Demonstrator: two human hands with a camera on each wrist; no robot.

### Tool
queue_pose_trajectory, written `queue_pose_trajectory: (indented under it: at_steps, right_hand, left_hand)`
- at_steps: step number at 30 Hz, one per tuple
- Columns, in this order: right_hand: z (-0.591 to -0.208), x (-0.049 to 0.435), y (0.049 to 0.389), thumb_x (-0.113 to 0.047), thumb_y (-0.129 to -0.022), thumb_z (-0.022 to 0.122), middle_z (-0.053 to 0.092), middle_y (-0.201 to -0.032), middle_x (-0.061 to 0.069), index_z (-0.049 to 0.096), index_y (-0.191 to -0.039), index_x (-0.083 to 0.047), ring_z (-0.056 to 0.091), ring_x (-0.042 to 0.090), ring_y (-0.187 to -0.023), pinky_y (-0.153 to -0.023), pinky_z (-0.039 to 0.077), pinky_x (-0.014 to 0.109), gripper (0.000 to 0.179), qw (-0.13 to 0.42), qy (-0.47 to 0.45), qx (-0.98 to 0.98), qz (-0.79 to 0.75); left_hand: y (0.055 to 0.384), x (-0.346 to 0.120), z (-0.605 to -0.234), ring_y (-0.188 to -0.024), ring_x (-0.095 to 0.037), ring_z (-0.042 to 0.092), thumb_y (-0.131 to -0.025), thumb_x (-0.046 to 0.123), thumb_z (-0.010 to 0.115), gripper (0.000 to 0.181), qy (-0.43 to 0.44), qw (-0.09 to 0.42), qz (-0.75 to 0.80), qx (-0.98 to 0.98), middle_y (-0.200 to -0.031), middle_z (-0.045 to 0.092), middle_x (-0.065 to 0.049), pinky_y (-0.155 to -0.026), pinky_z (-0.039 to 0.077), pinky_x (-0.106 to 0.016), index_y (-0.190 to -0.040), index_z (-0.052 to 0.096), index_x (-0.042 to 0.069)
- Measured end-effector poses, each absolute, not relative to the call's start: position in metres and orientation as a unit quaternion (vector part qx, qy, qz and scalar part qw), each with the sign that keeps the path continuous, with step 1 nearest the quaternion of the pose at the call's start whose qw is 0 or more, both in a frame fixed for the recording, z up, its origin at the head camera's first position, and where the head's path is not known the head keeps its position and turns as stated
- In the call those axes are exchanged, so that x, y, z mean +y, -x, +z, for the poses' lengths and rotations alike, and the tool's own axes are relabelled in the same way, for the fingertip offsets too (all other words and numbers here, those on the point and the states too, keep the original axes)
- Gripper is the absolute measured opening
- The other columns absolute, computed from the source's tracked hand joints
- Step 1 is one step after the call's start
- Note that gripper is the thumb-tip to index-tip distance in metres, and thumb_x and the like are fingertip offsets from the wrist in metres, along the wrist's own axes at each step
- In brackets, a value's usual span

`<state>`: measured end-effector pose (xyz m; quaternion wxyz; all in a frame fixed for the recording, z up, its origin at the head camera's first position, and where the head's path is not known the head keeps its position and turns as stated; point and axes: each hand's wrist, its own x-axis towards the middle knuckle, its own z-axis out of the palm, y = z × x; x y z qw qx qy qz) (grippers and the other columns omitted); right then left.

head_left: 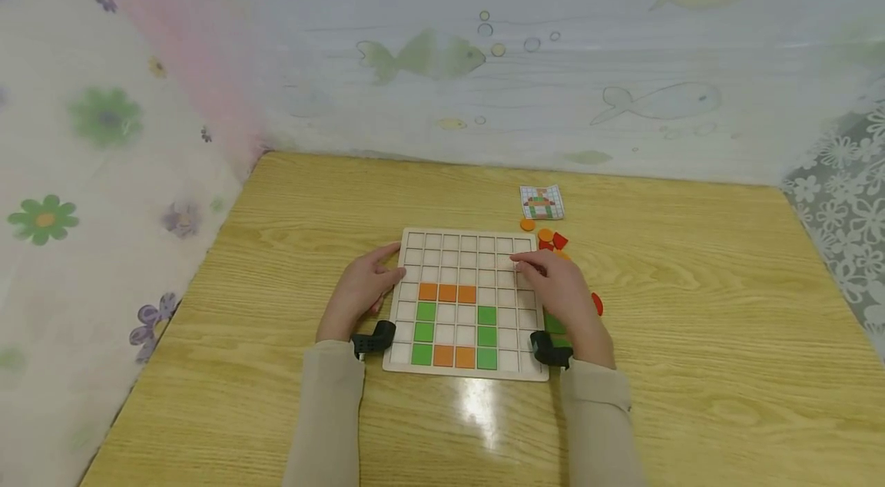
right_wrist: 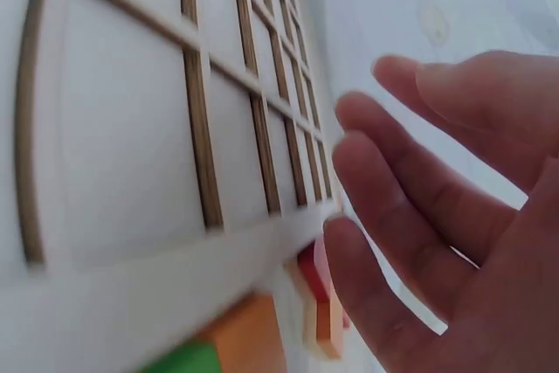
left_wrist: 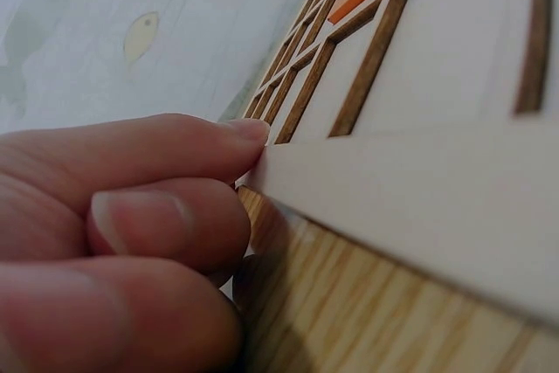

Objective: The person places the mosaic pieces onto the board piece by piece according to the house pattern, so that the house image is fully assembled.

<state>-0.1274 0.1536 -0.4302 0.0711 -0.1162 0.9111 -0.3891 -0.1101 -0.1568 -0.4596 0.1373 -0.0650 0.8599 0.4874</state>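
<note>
A pale wooden grid board (head_left: 508,373) lies on the table, with orange square tiles (head_left: 447,293) and green square tiles (head_left: 487,316) set in some of its cells. At the board's left edge is my left hand (head_left: 359,287); its fingertips (left_wrist: 249,133) touch the rim, and the other fingers are bent beside it. My right hand (head_left: 560,287) hovers over the right side of the board. Its fingers (right_wrist: 384,181) are loosely bent and apart, with nothing seen between them. Loose green tiles (head_left: 553,323) lie partly hidden beneath this hand.
Beyond the board's far right corner lies a small pattern card (head_left: 542,203). Near it are an orange round piece (head_left: 528,225) and several red and orange pieces (head_left: 560,240). Another red piece (head_left: 598,304) shows right of my right hand. A printed curtain (head_left: 442,87) borders the table's back.
</note>
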Motion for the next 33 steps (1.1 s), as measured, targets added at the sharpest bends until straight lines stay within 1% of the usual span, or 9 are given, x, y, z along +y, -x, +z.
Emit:
queue_pose_trajectory:
  at_steps: [6, 10, 13, 18, 22, 27, 33]
  right_hand:
    - [-0.433, 0.166, 0.129, -0.024, -0.091, 0.052, 0.056, -0.114, 0.005, 0.062, -0.113, -0.015, 0.051, 0.024, -0.100, -0.084, 0.041, 0.042, 0.026, 0.069, 0.086, 0.909, -0.402]
    - [-0.435, 0.171, 0.130, -0.026, -0.092, 0.050, 0.053, -0.114, 0.005, 0.061, -0.113, -0.016, 0.048, 0.025, -0.103, -0.086, 0.039, 0.043, 0.026, 0.063, 0.063, 0.910, -0.404]
    - [-0.437, 0.174, 0.131, -0.027, -0.092, 0.048, 0.053, -0.112, 0.006, 0.062, -0.112, -0.015, 0.049, 0.026, -0.099, -0.083, 0.040, 0.043, 0.026, 0.048, 0.041, 0.914, -0.401]
    - [-0.439, 0.179, 0.132, -0.027, -0.092, 0.048, 0.052, -0.112, 0.008, 0.062, -0.111, -0.014, 0.049, 0.026, -0.095, -0.077, 0.042, 0.042, 0.027, 0.016, 0.002, 0.918, -0.396]
    - [-0.441, 0.183, 0.132, -0.024, -0.091, 0.051, 0.050, -0.112, 0.010, 0.061, -0.115, -0.012, 0.048, 0.027, -0.098, -0.077, 0.041, 0.042, 0.029, 0.001, -0.019, 0.919, -0.394]
    - [-0.444, 0.186, 0.133, -0.024, -0.090, 0.051, 0.046, -0.114, 0.013, 0.057, -0.119, -0.012, 0.044, 0.029, -0.100, -0.077, 0.037, 0.043, 0.032, 0.004, -0.041, 0.918, -0.393]
    - [-0.444, 0.187, 0.134, -0.025, -0.091, 0.050, 0.040, -0.124, 0.016, 0.053, -0.124, -0.011, 0.041, 0.031, -0.105, -0.081, 0.036, 0.047, 0.036, 0.020, -0.041, 0.918, -0.394]
  left_hand:
    - [0.110, -0.157, -0.459, -0.030, -0.016, 0.037, -0.087, 0.033, 0.057, 0.049, 0.064, 0.136, 0.488, 0.860, -0.052, 0.049, -0.006, -0.031, 0.031, -0.028, -0.132, 0.041, 0.033]
    - [0.109, -0.157, -0.459, -0.030, -0.016, 0.037, -0.087, 0.033, 0.057, 0.048, 0.065, 0.136, 0.488, 0.860, -0.052, 0.049, -0.007, -0.031, 0.032, -0.029, -0.132, 0.041, 0.033]
    - [0.110, -0.157, -0.460, -0.031, -0.016, 0.037, -0.087, 0.033, 0.057, 0.048, 0.061, 0.134, 0.486, 0.862, -0.052, 0.048, -0.007, -0.032, 0.032, -0.029, -0.132, 0.041, 0.033]
    - [0.110, -0.157, -0.460, -0.031, -0.017, 0.037, -0.086, 0.033, 0.057, 0.049, 0.059, 0.132, 0.483, 0.864, -0.051, 0.048, -0.006, -0.032, 0.032, -0.029, -0.132, 0.041, 0.033]
    - [0.110, -0.157, -0.461, -0.030, -0.017, 0.037, -0.087, 0.033, 0.057, 0.049, 0.061, 0.134, 0.483, 0.863, -0.051, 0.048, -0.006, -0.032, 0.032, -0.029, -0.132, 0.041, 0.033]
    - [0.110, -0.156, -0.459, -0.030, -0.016, 0.037, -0.087, 0.034, 0.057, 0.048, 0.063, 0.135, 0.478, 0.866, -0.051, 0.049, -0.006, -0.031, 0.031, -0.028, -0.132, 0.040, 0.034]
    - [0.109, -0.156, -0.458, -0.030, -0.016, 0.037, -0.087, 0.034, 0.057, 0.048, 0.068, 0.137, 0.480, 0.864, -0.051, 0.048, -0.006, -0.032, 0.032, -0.029, -0.132, 0.041, 0.034]
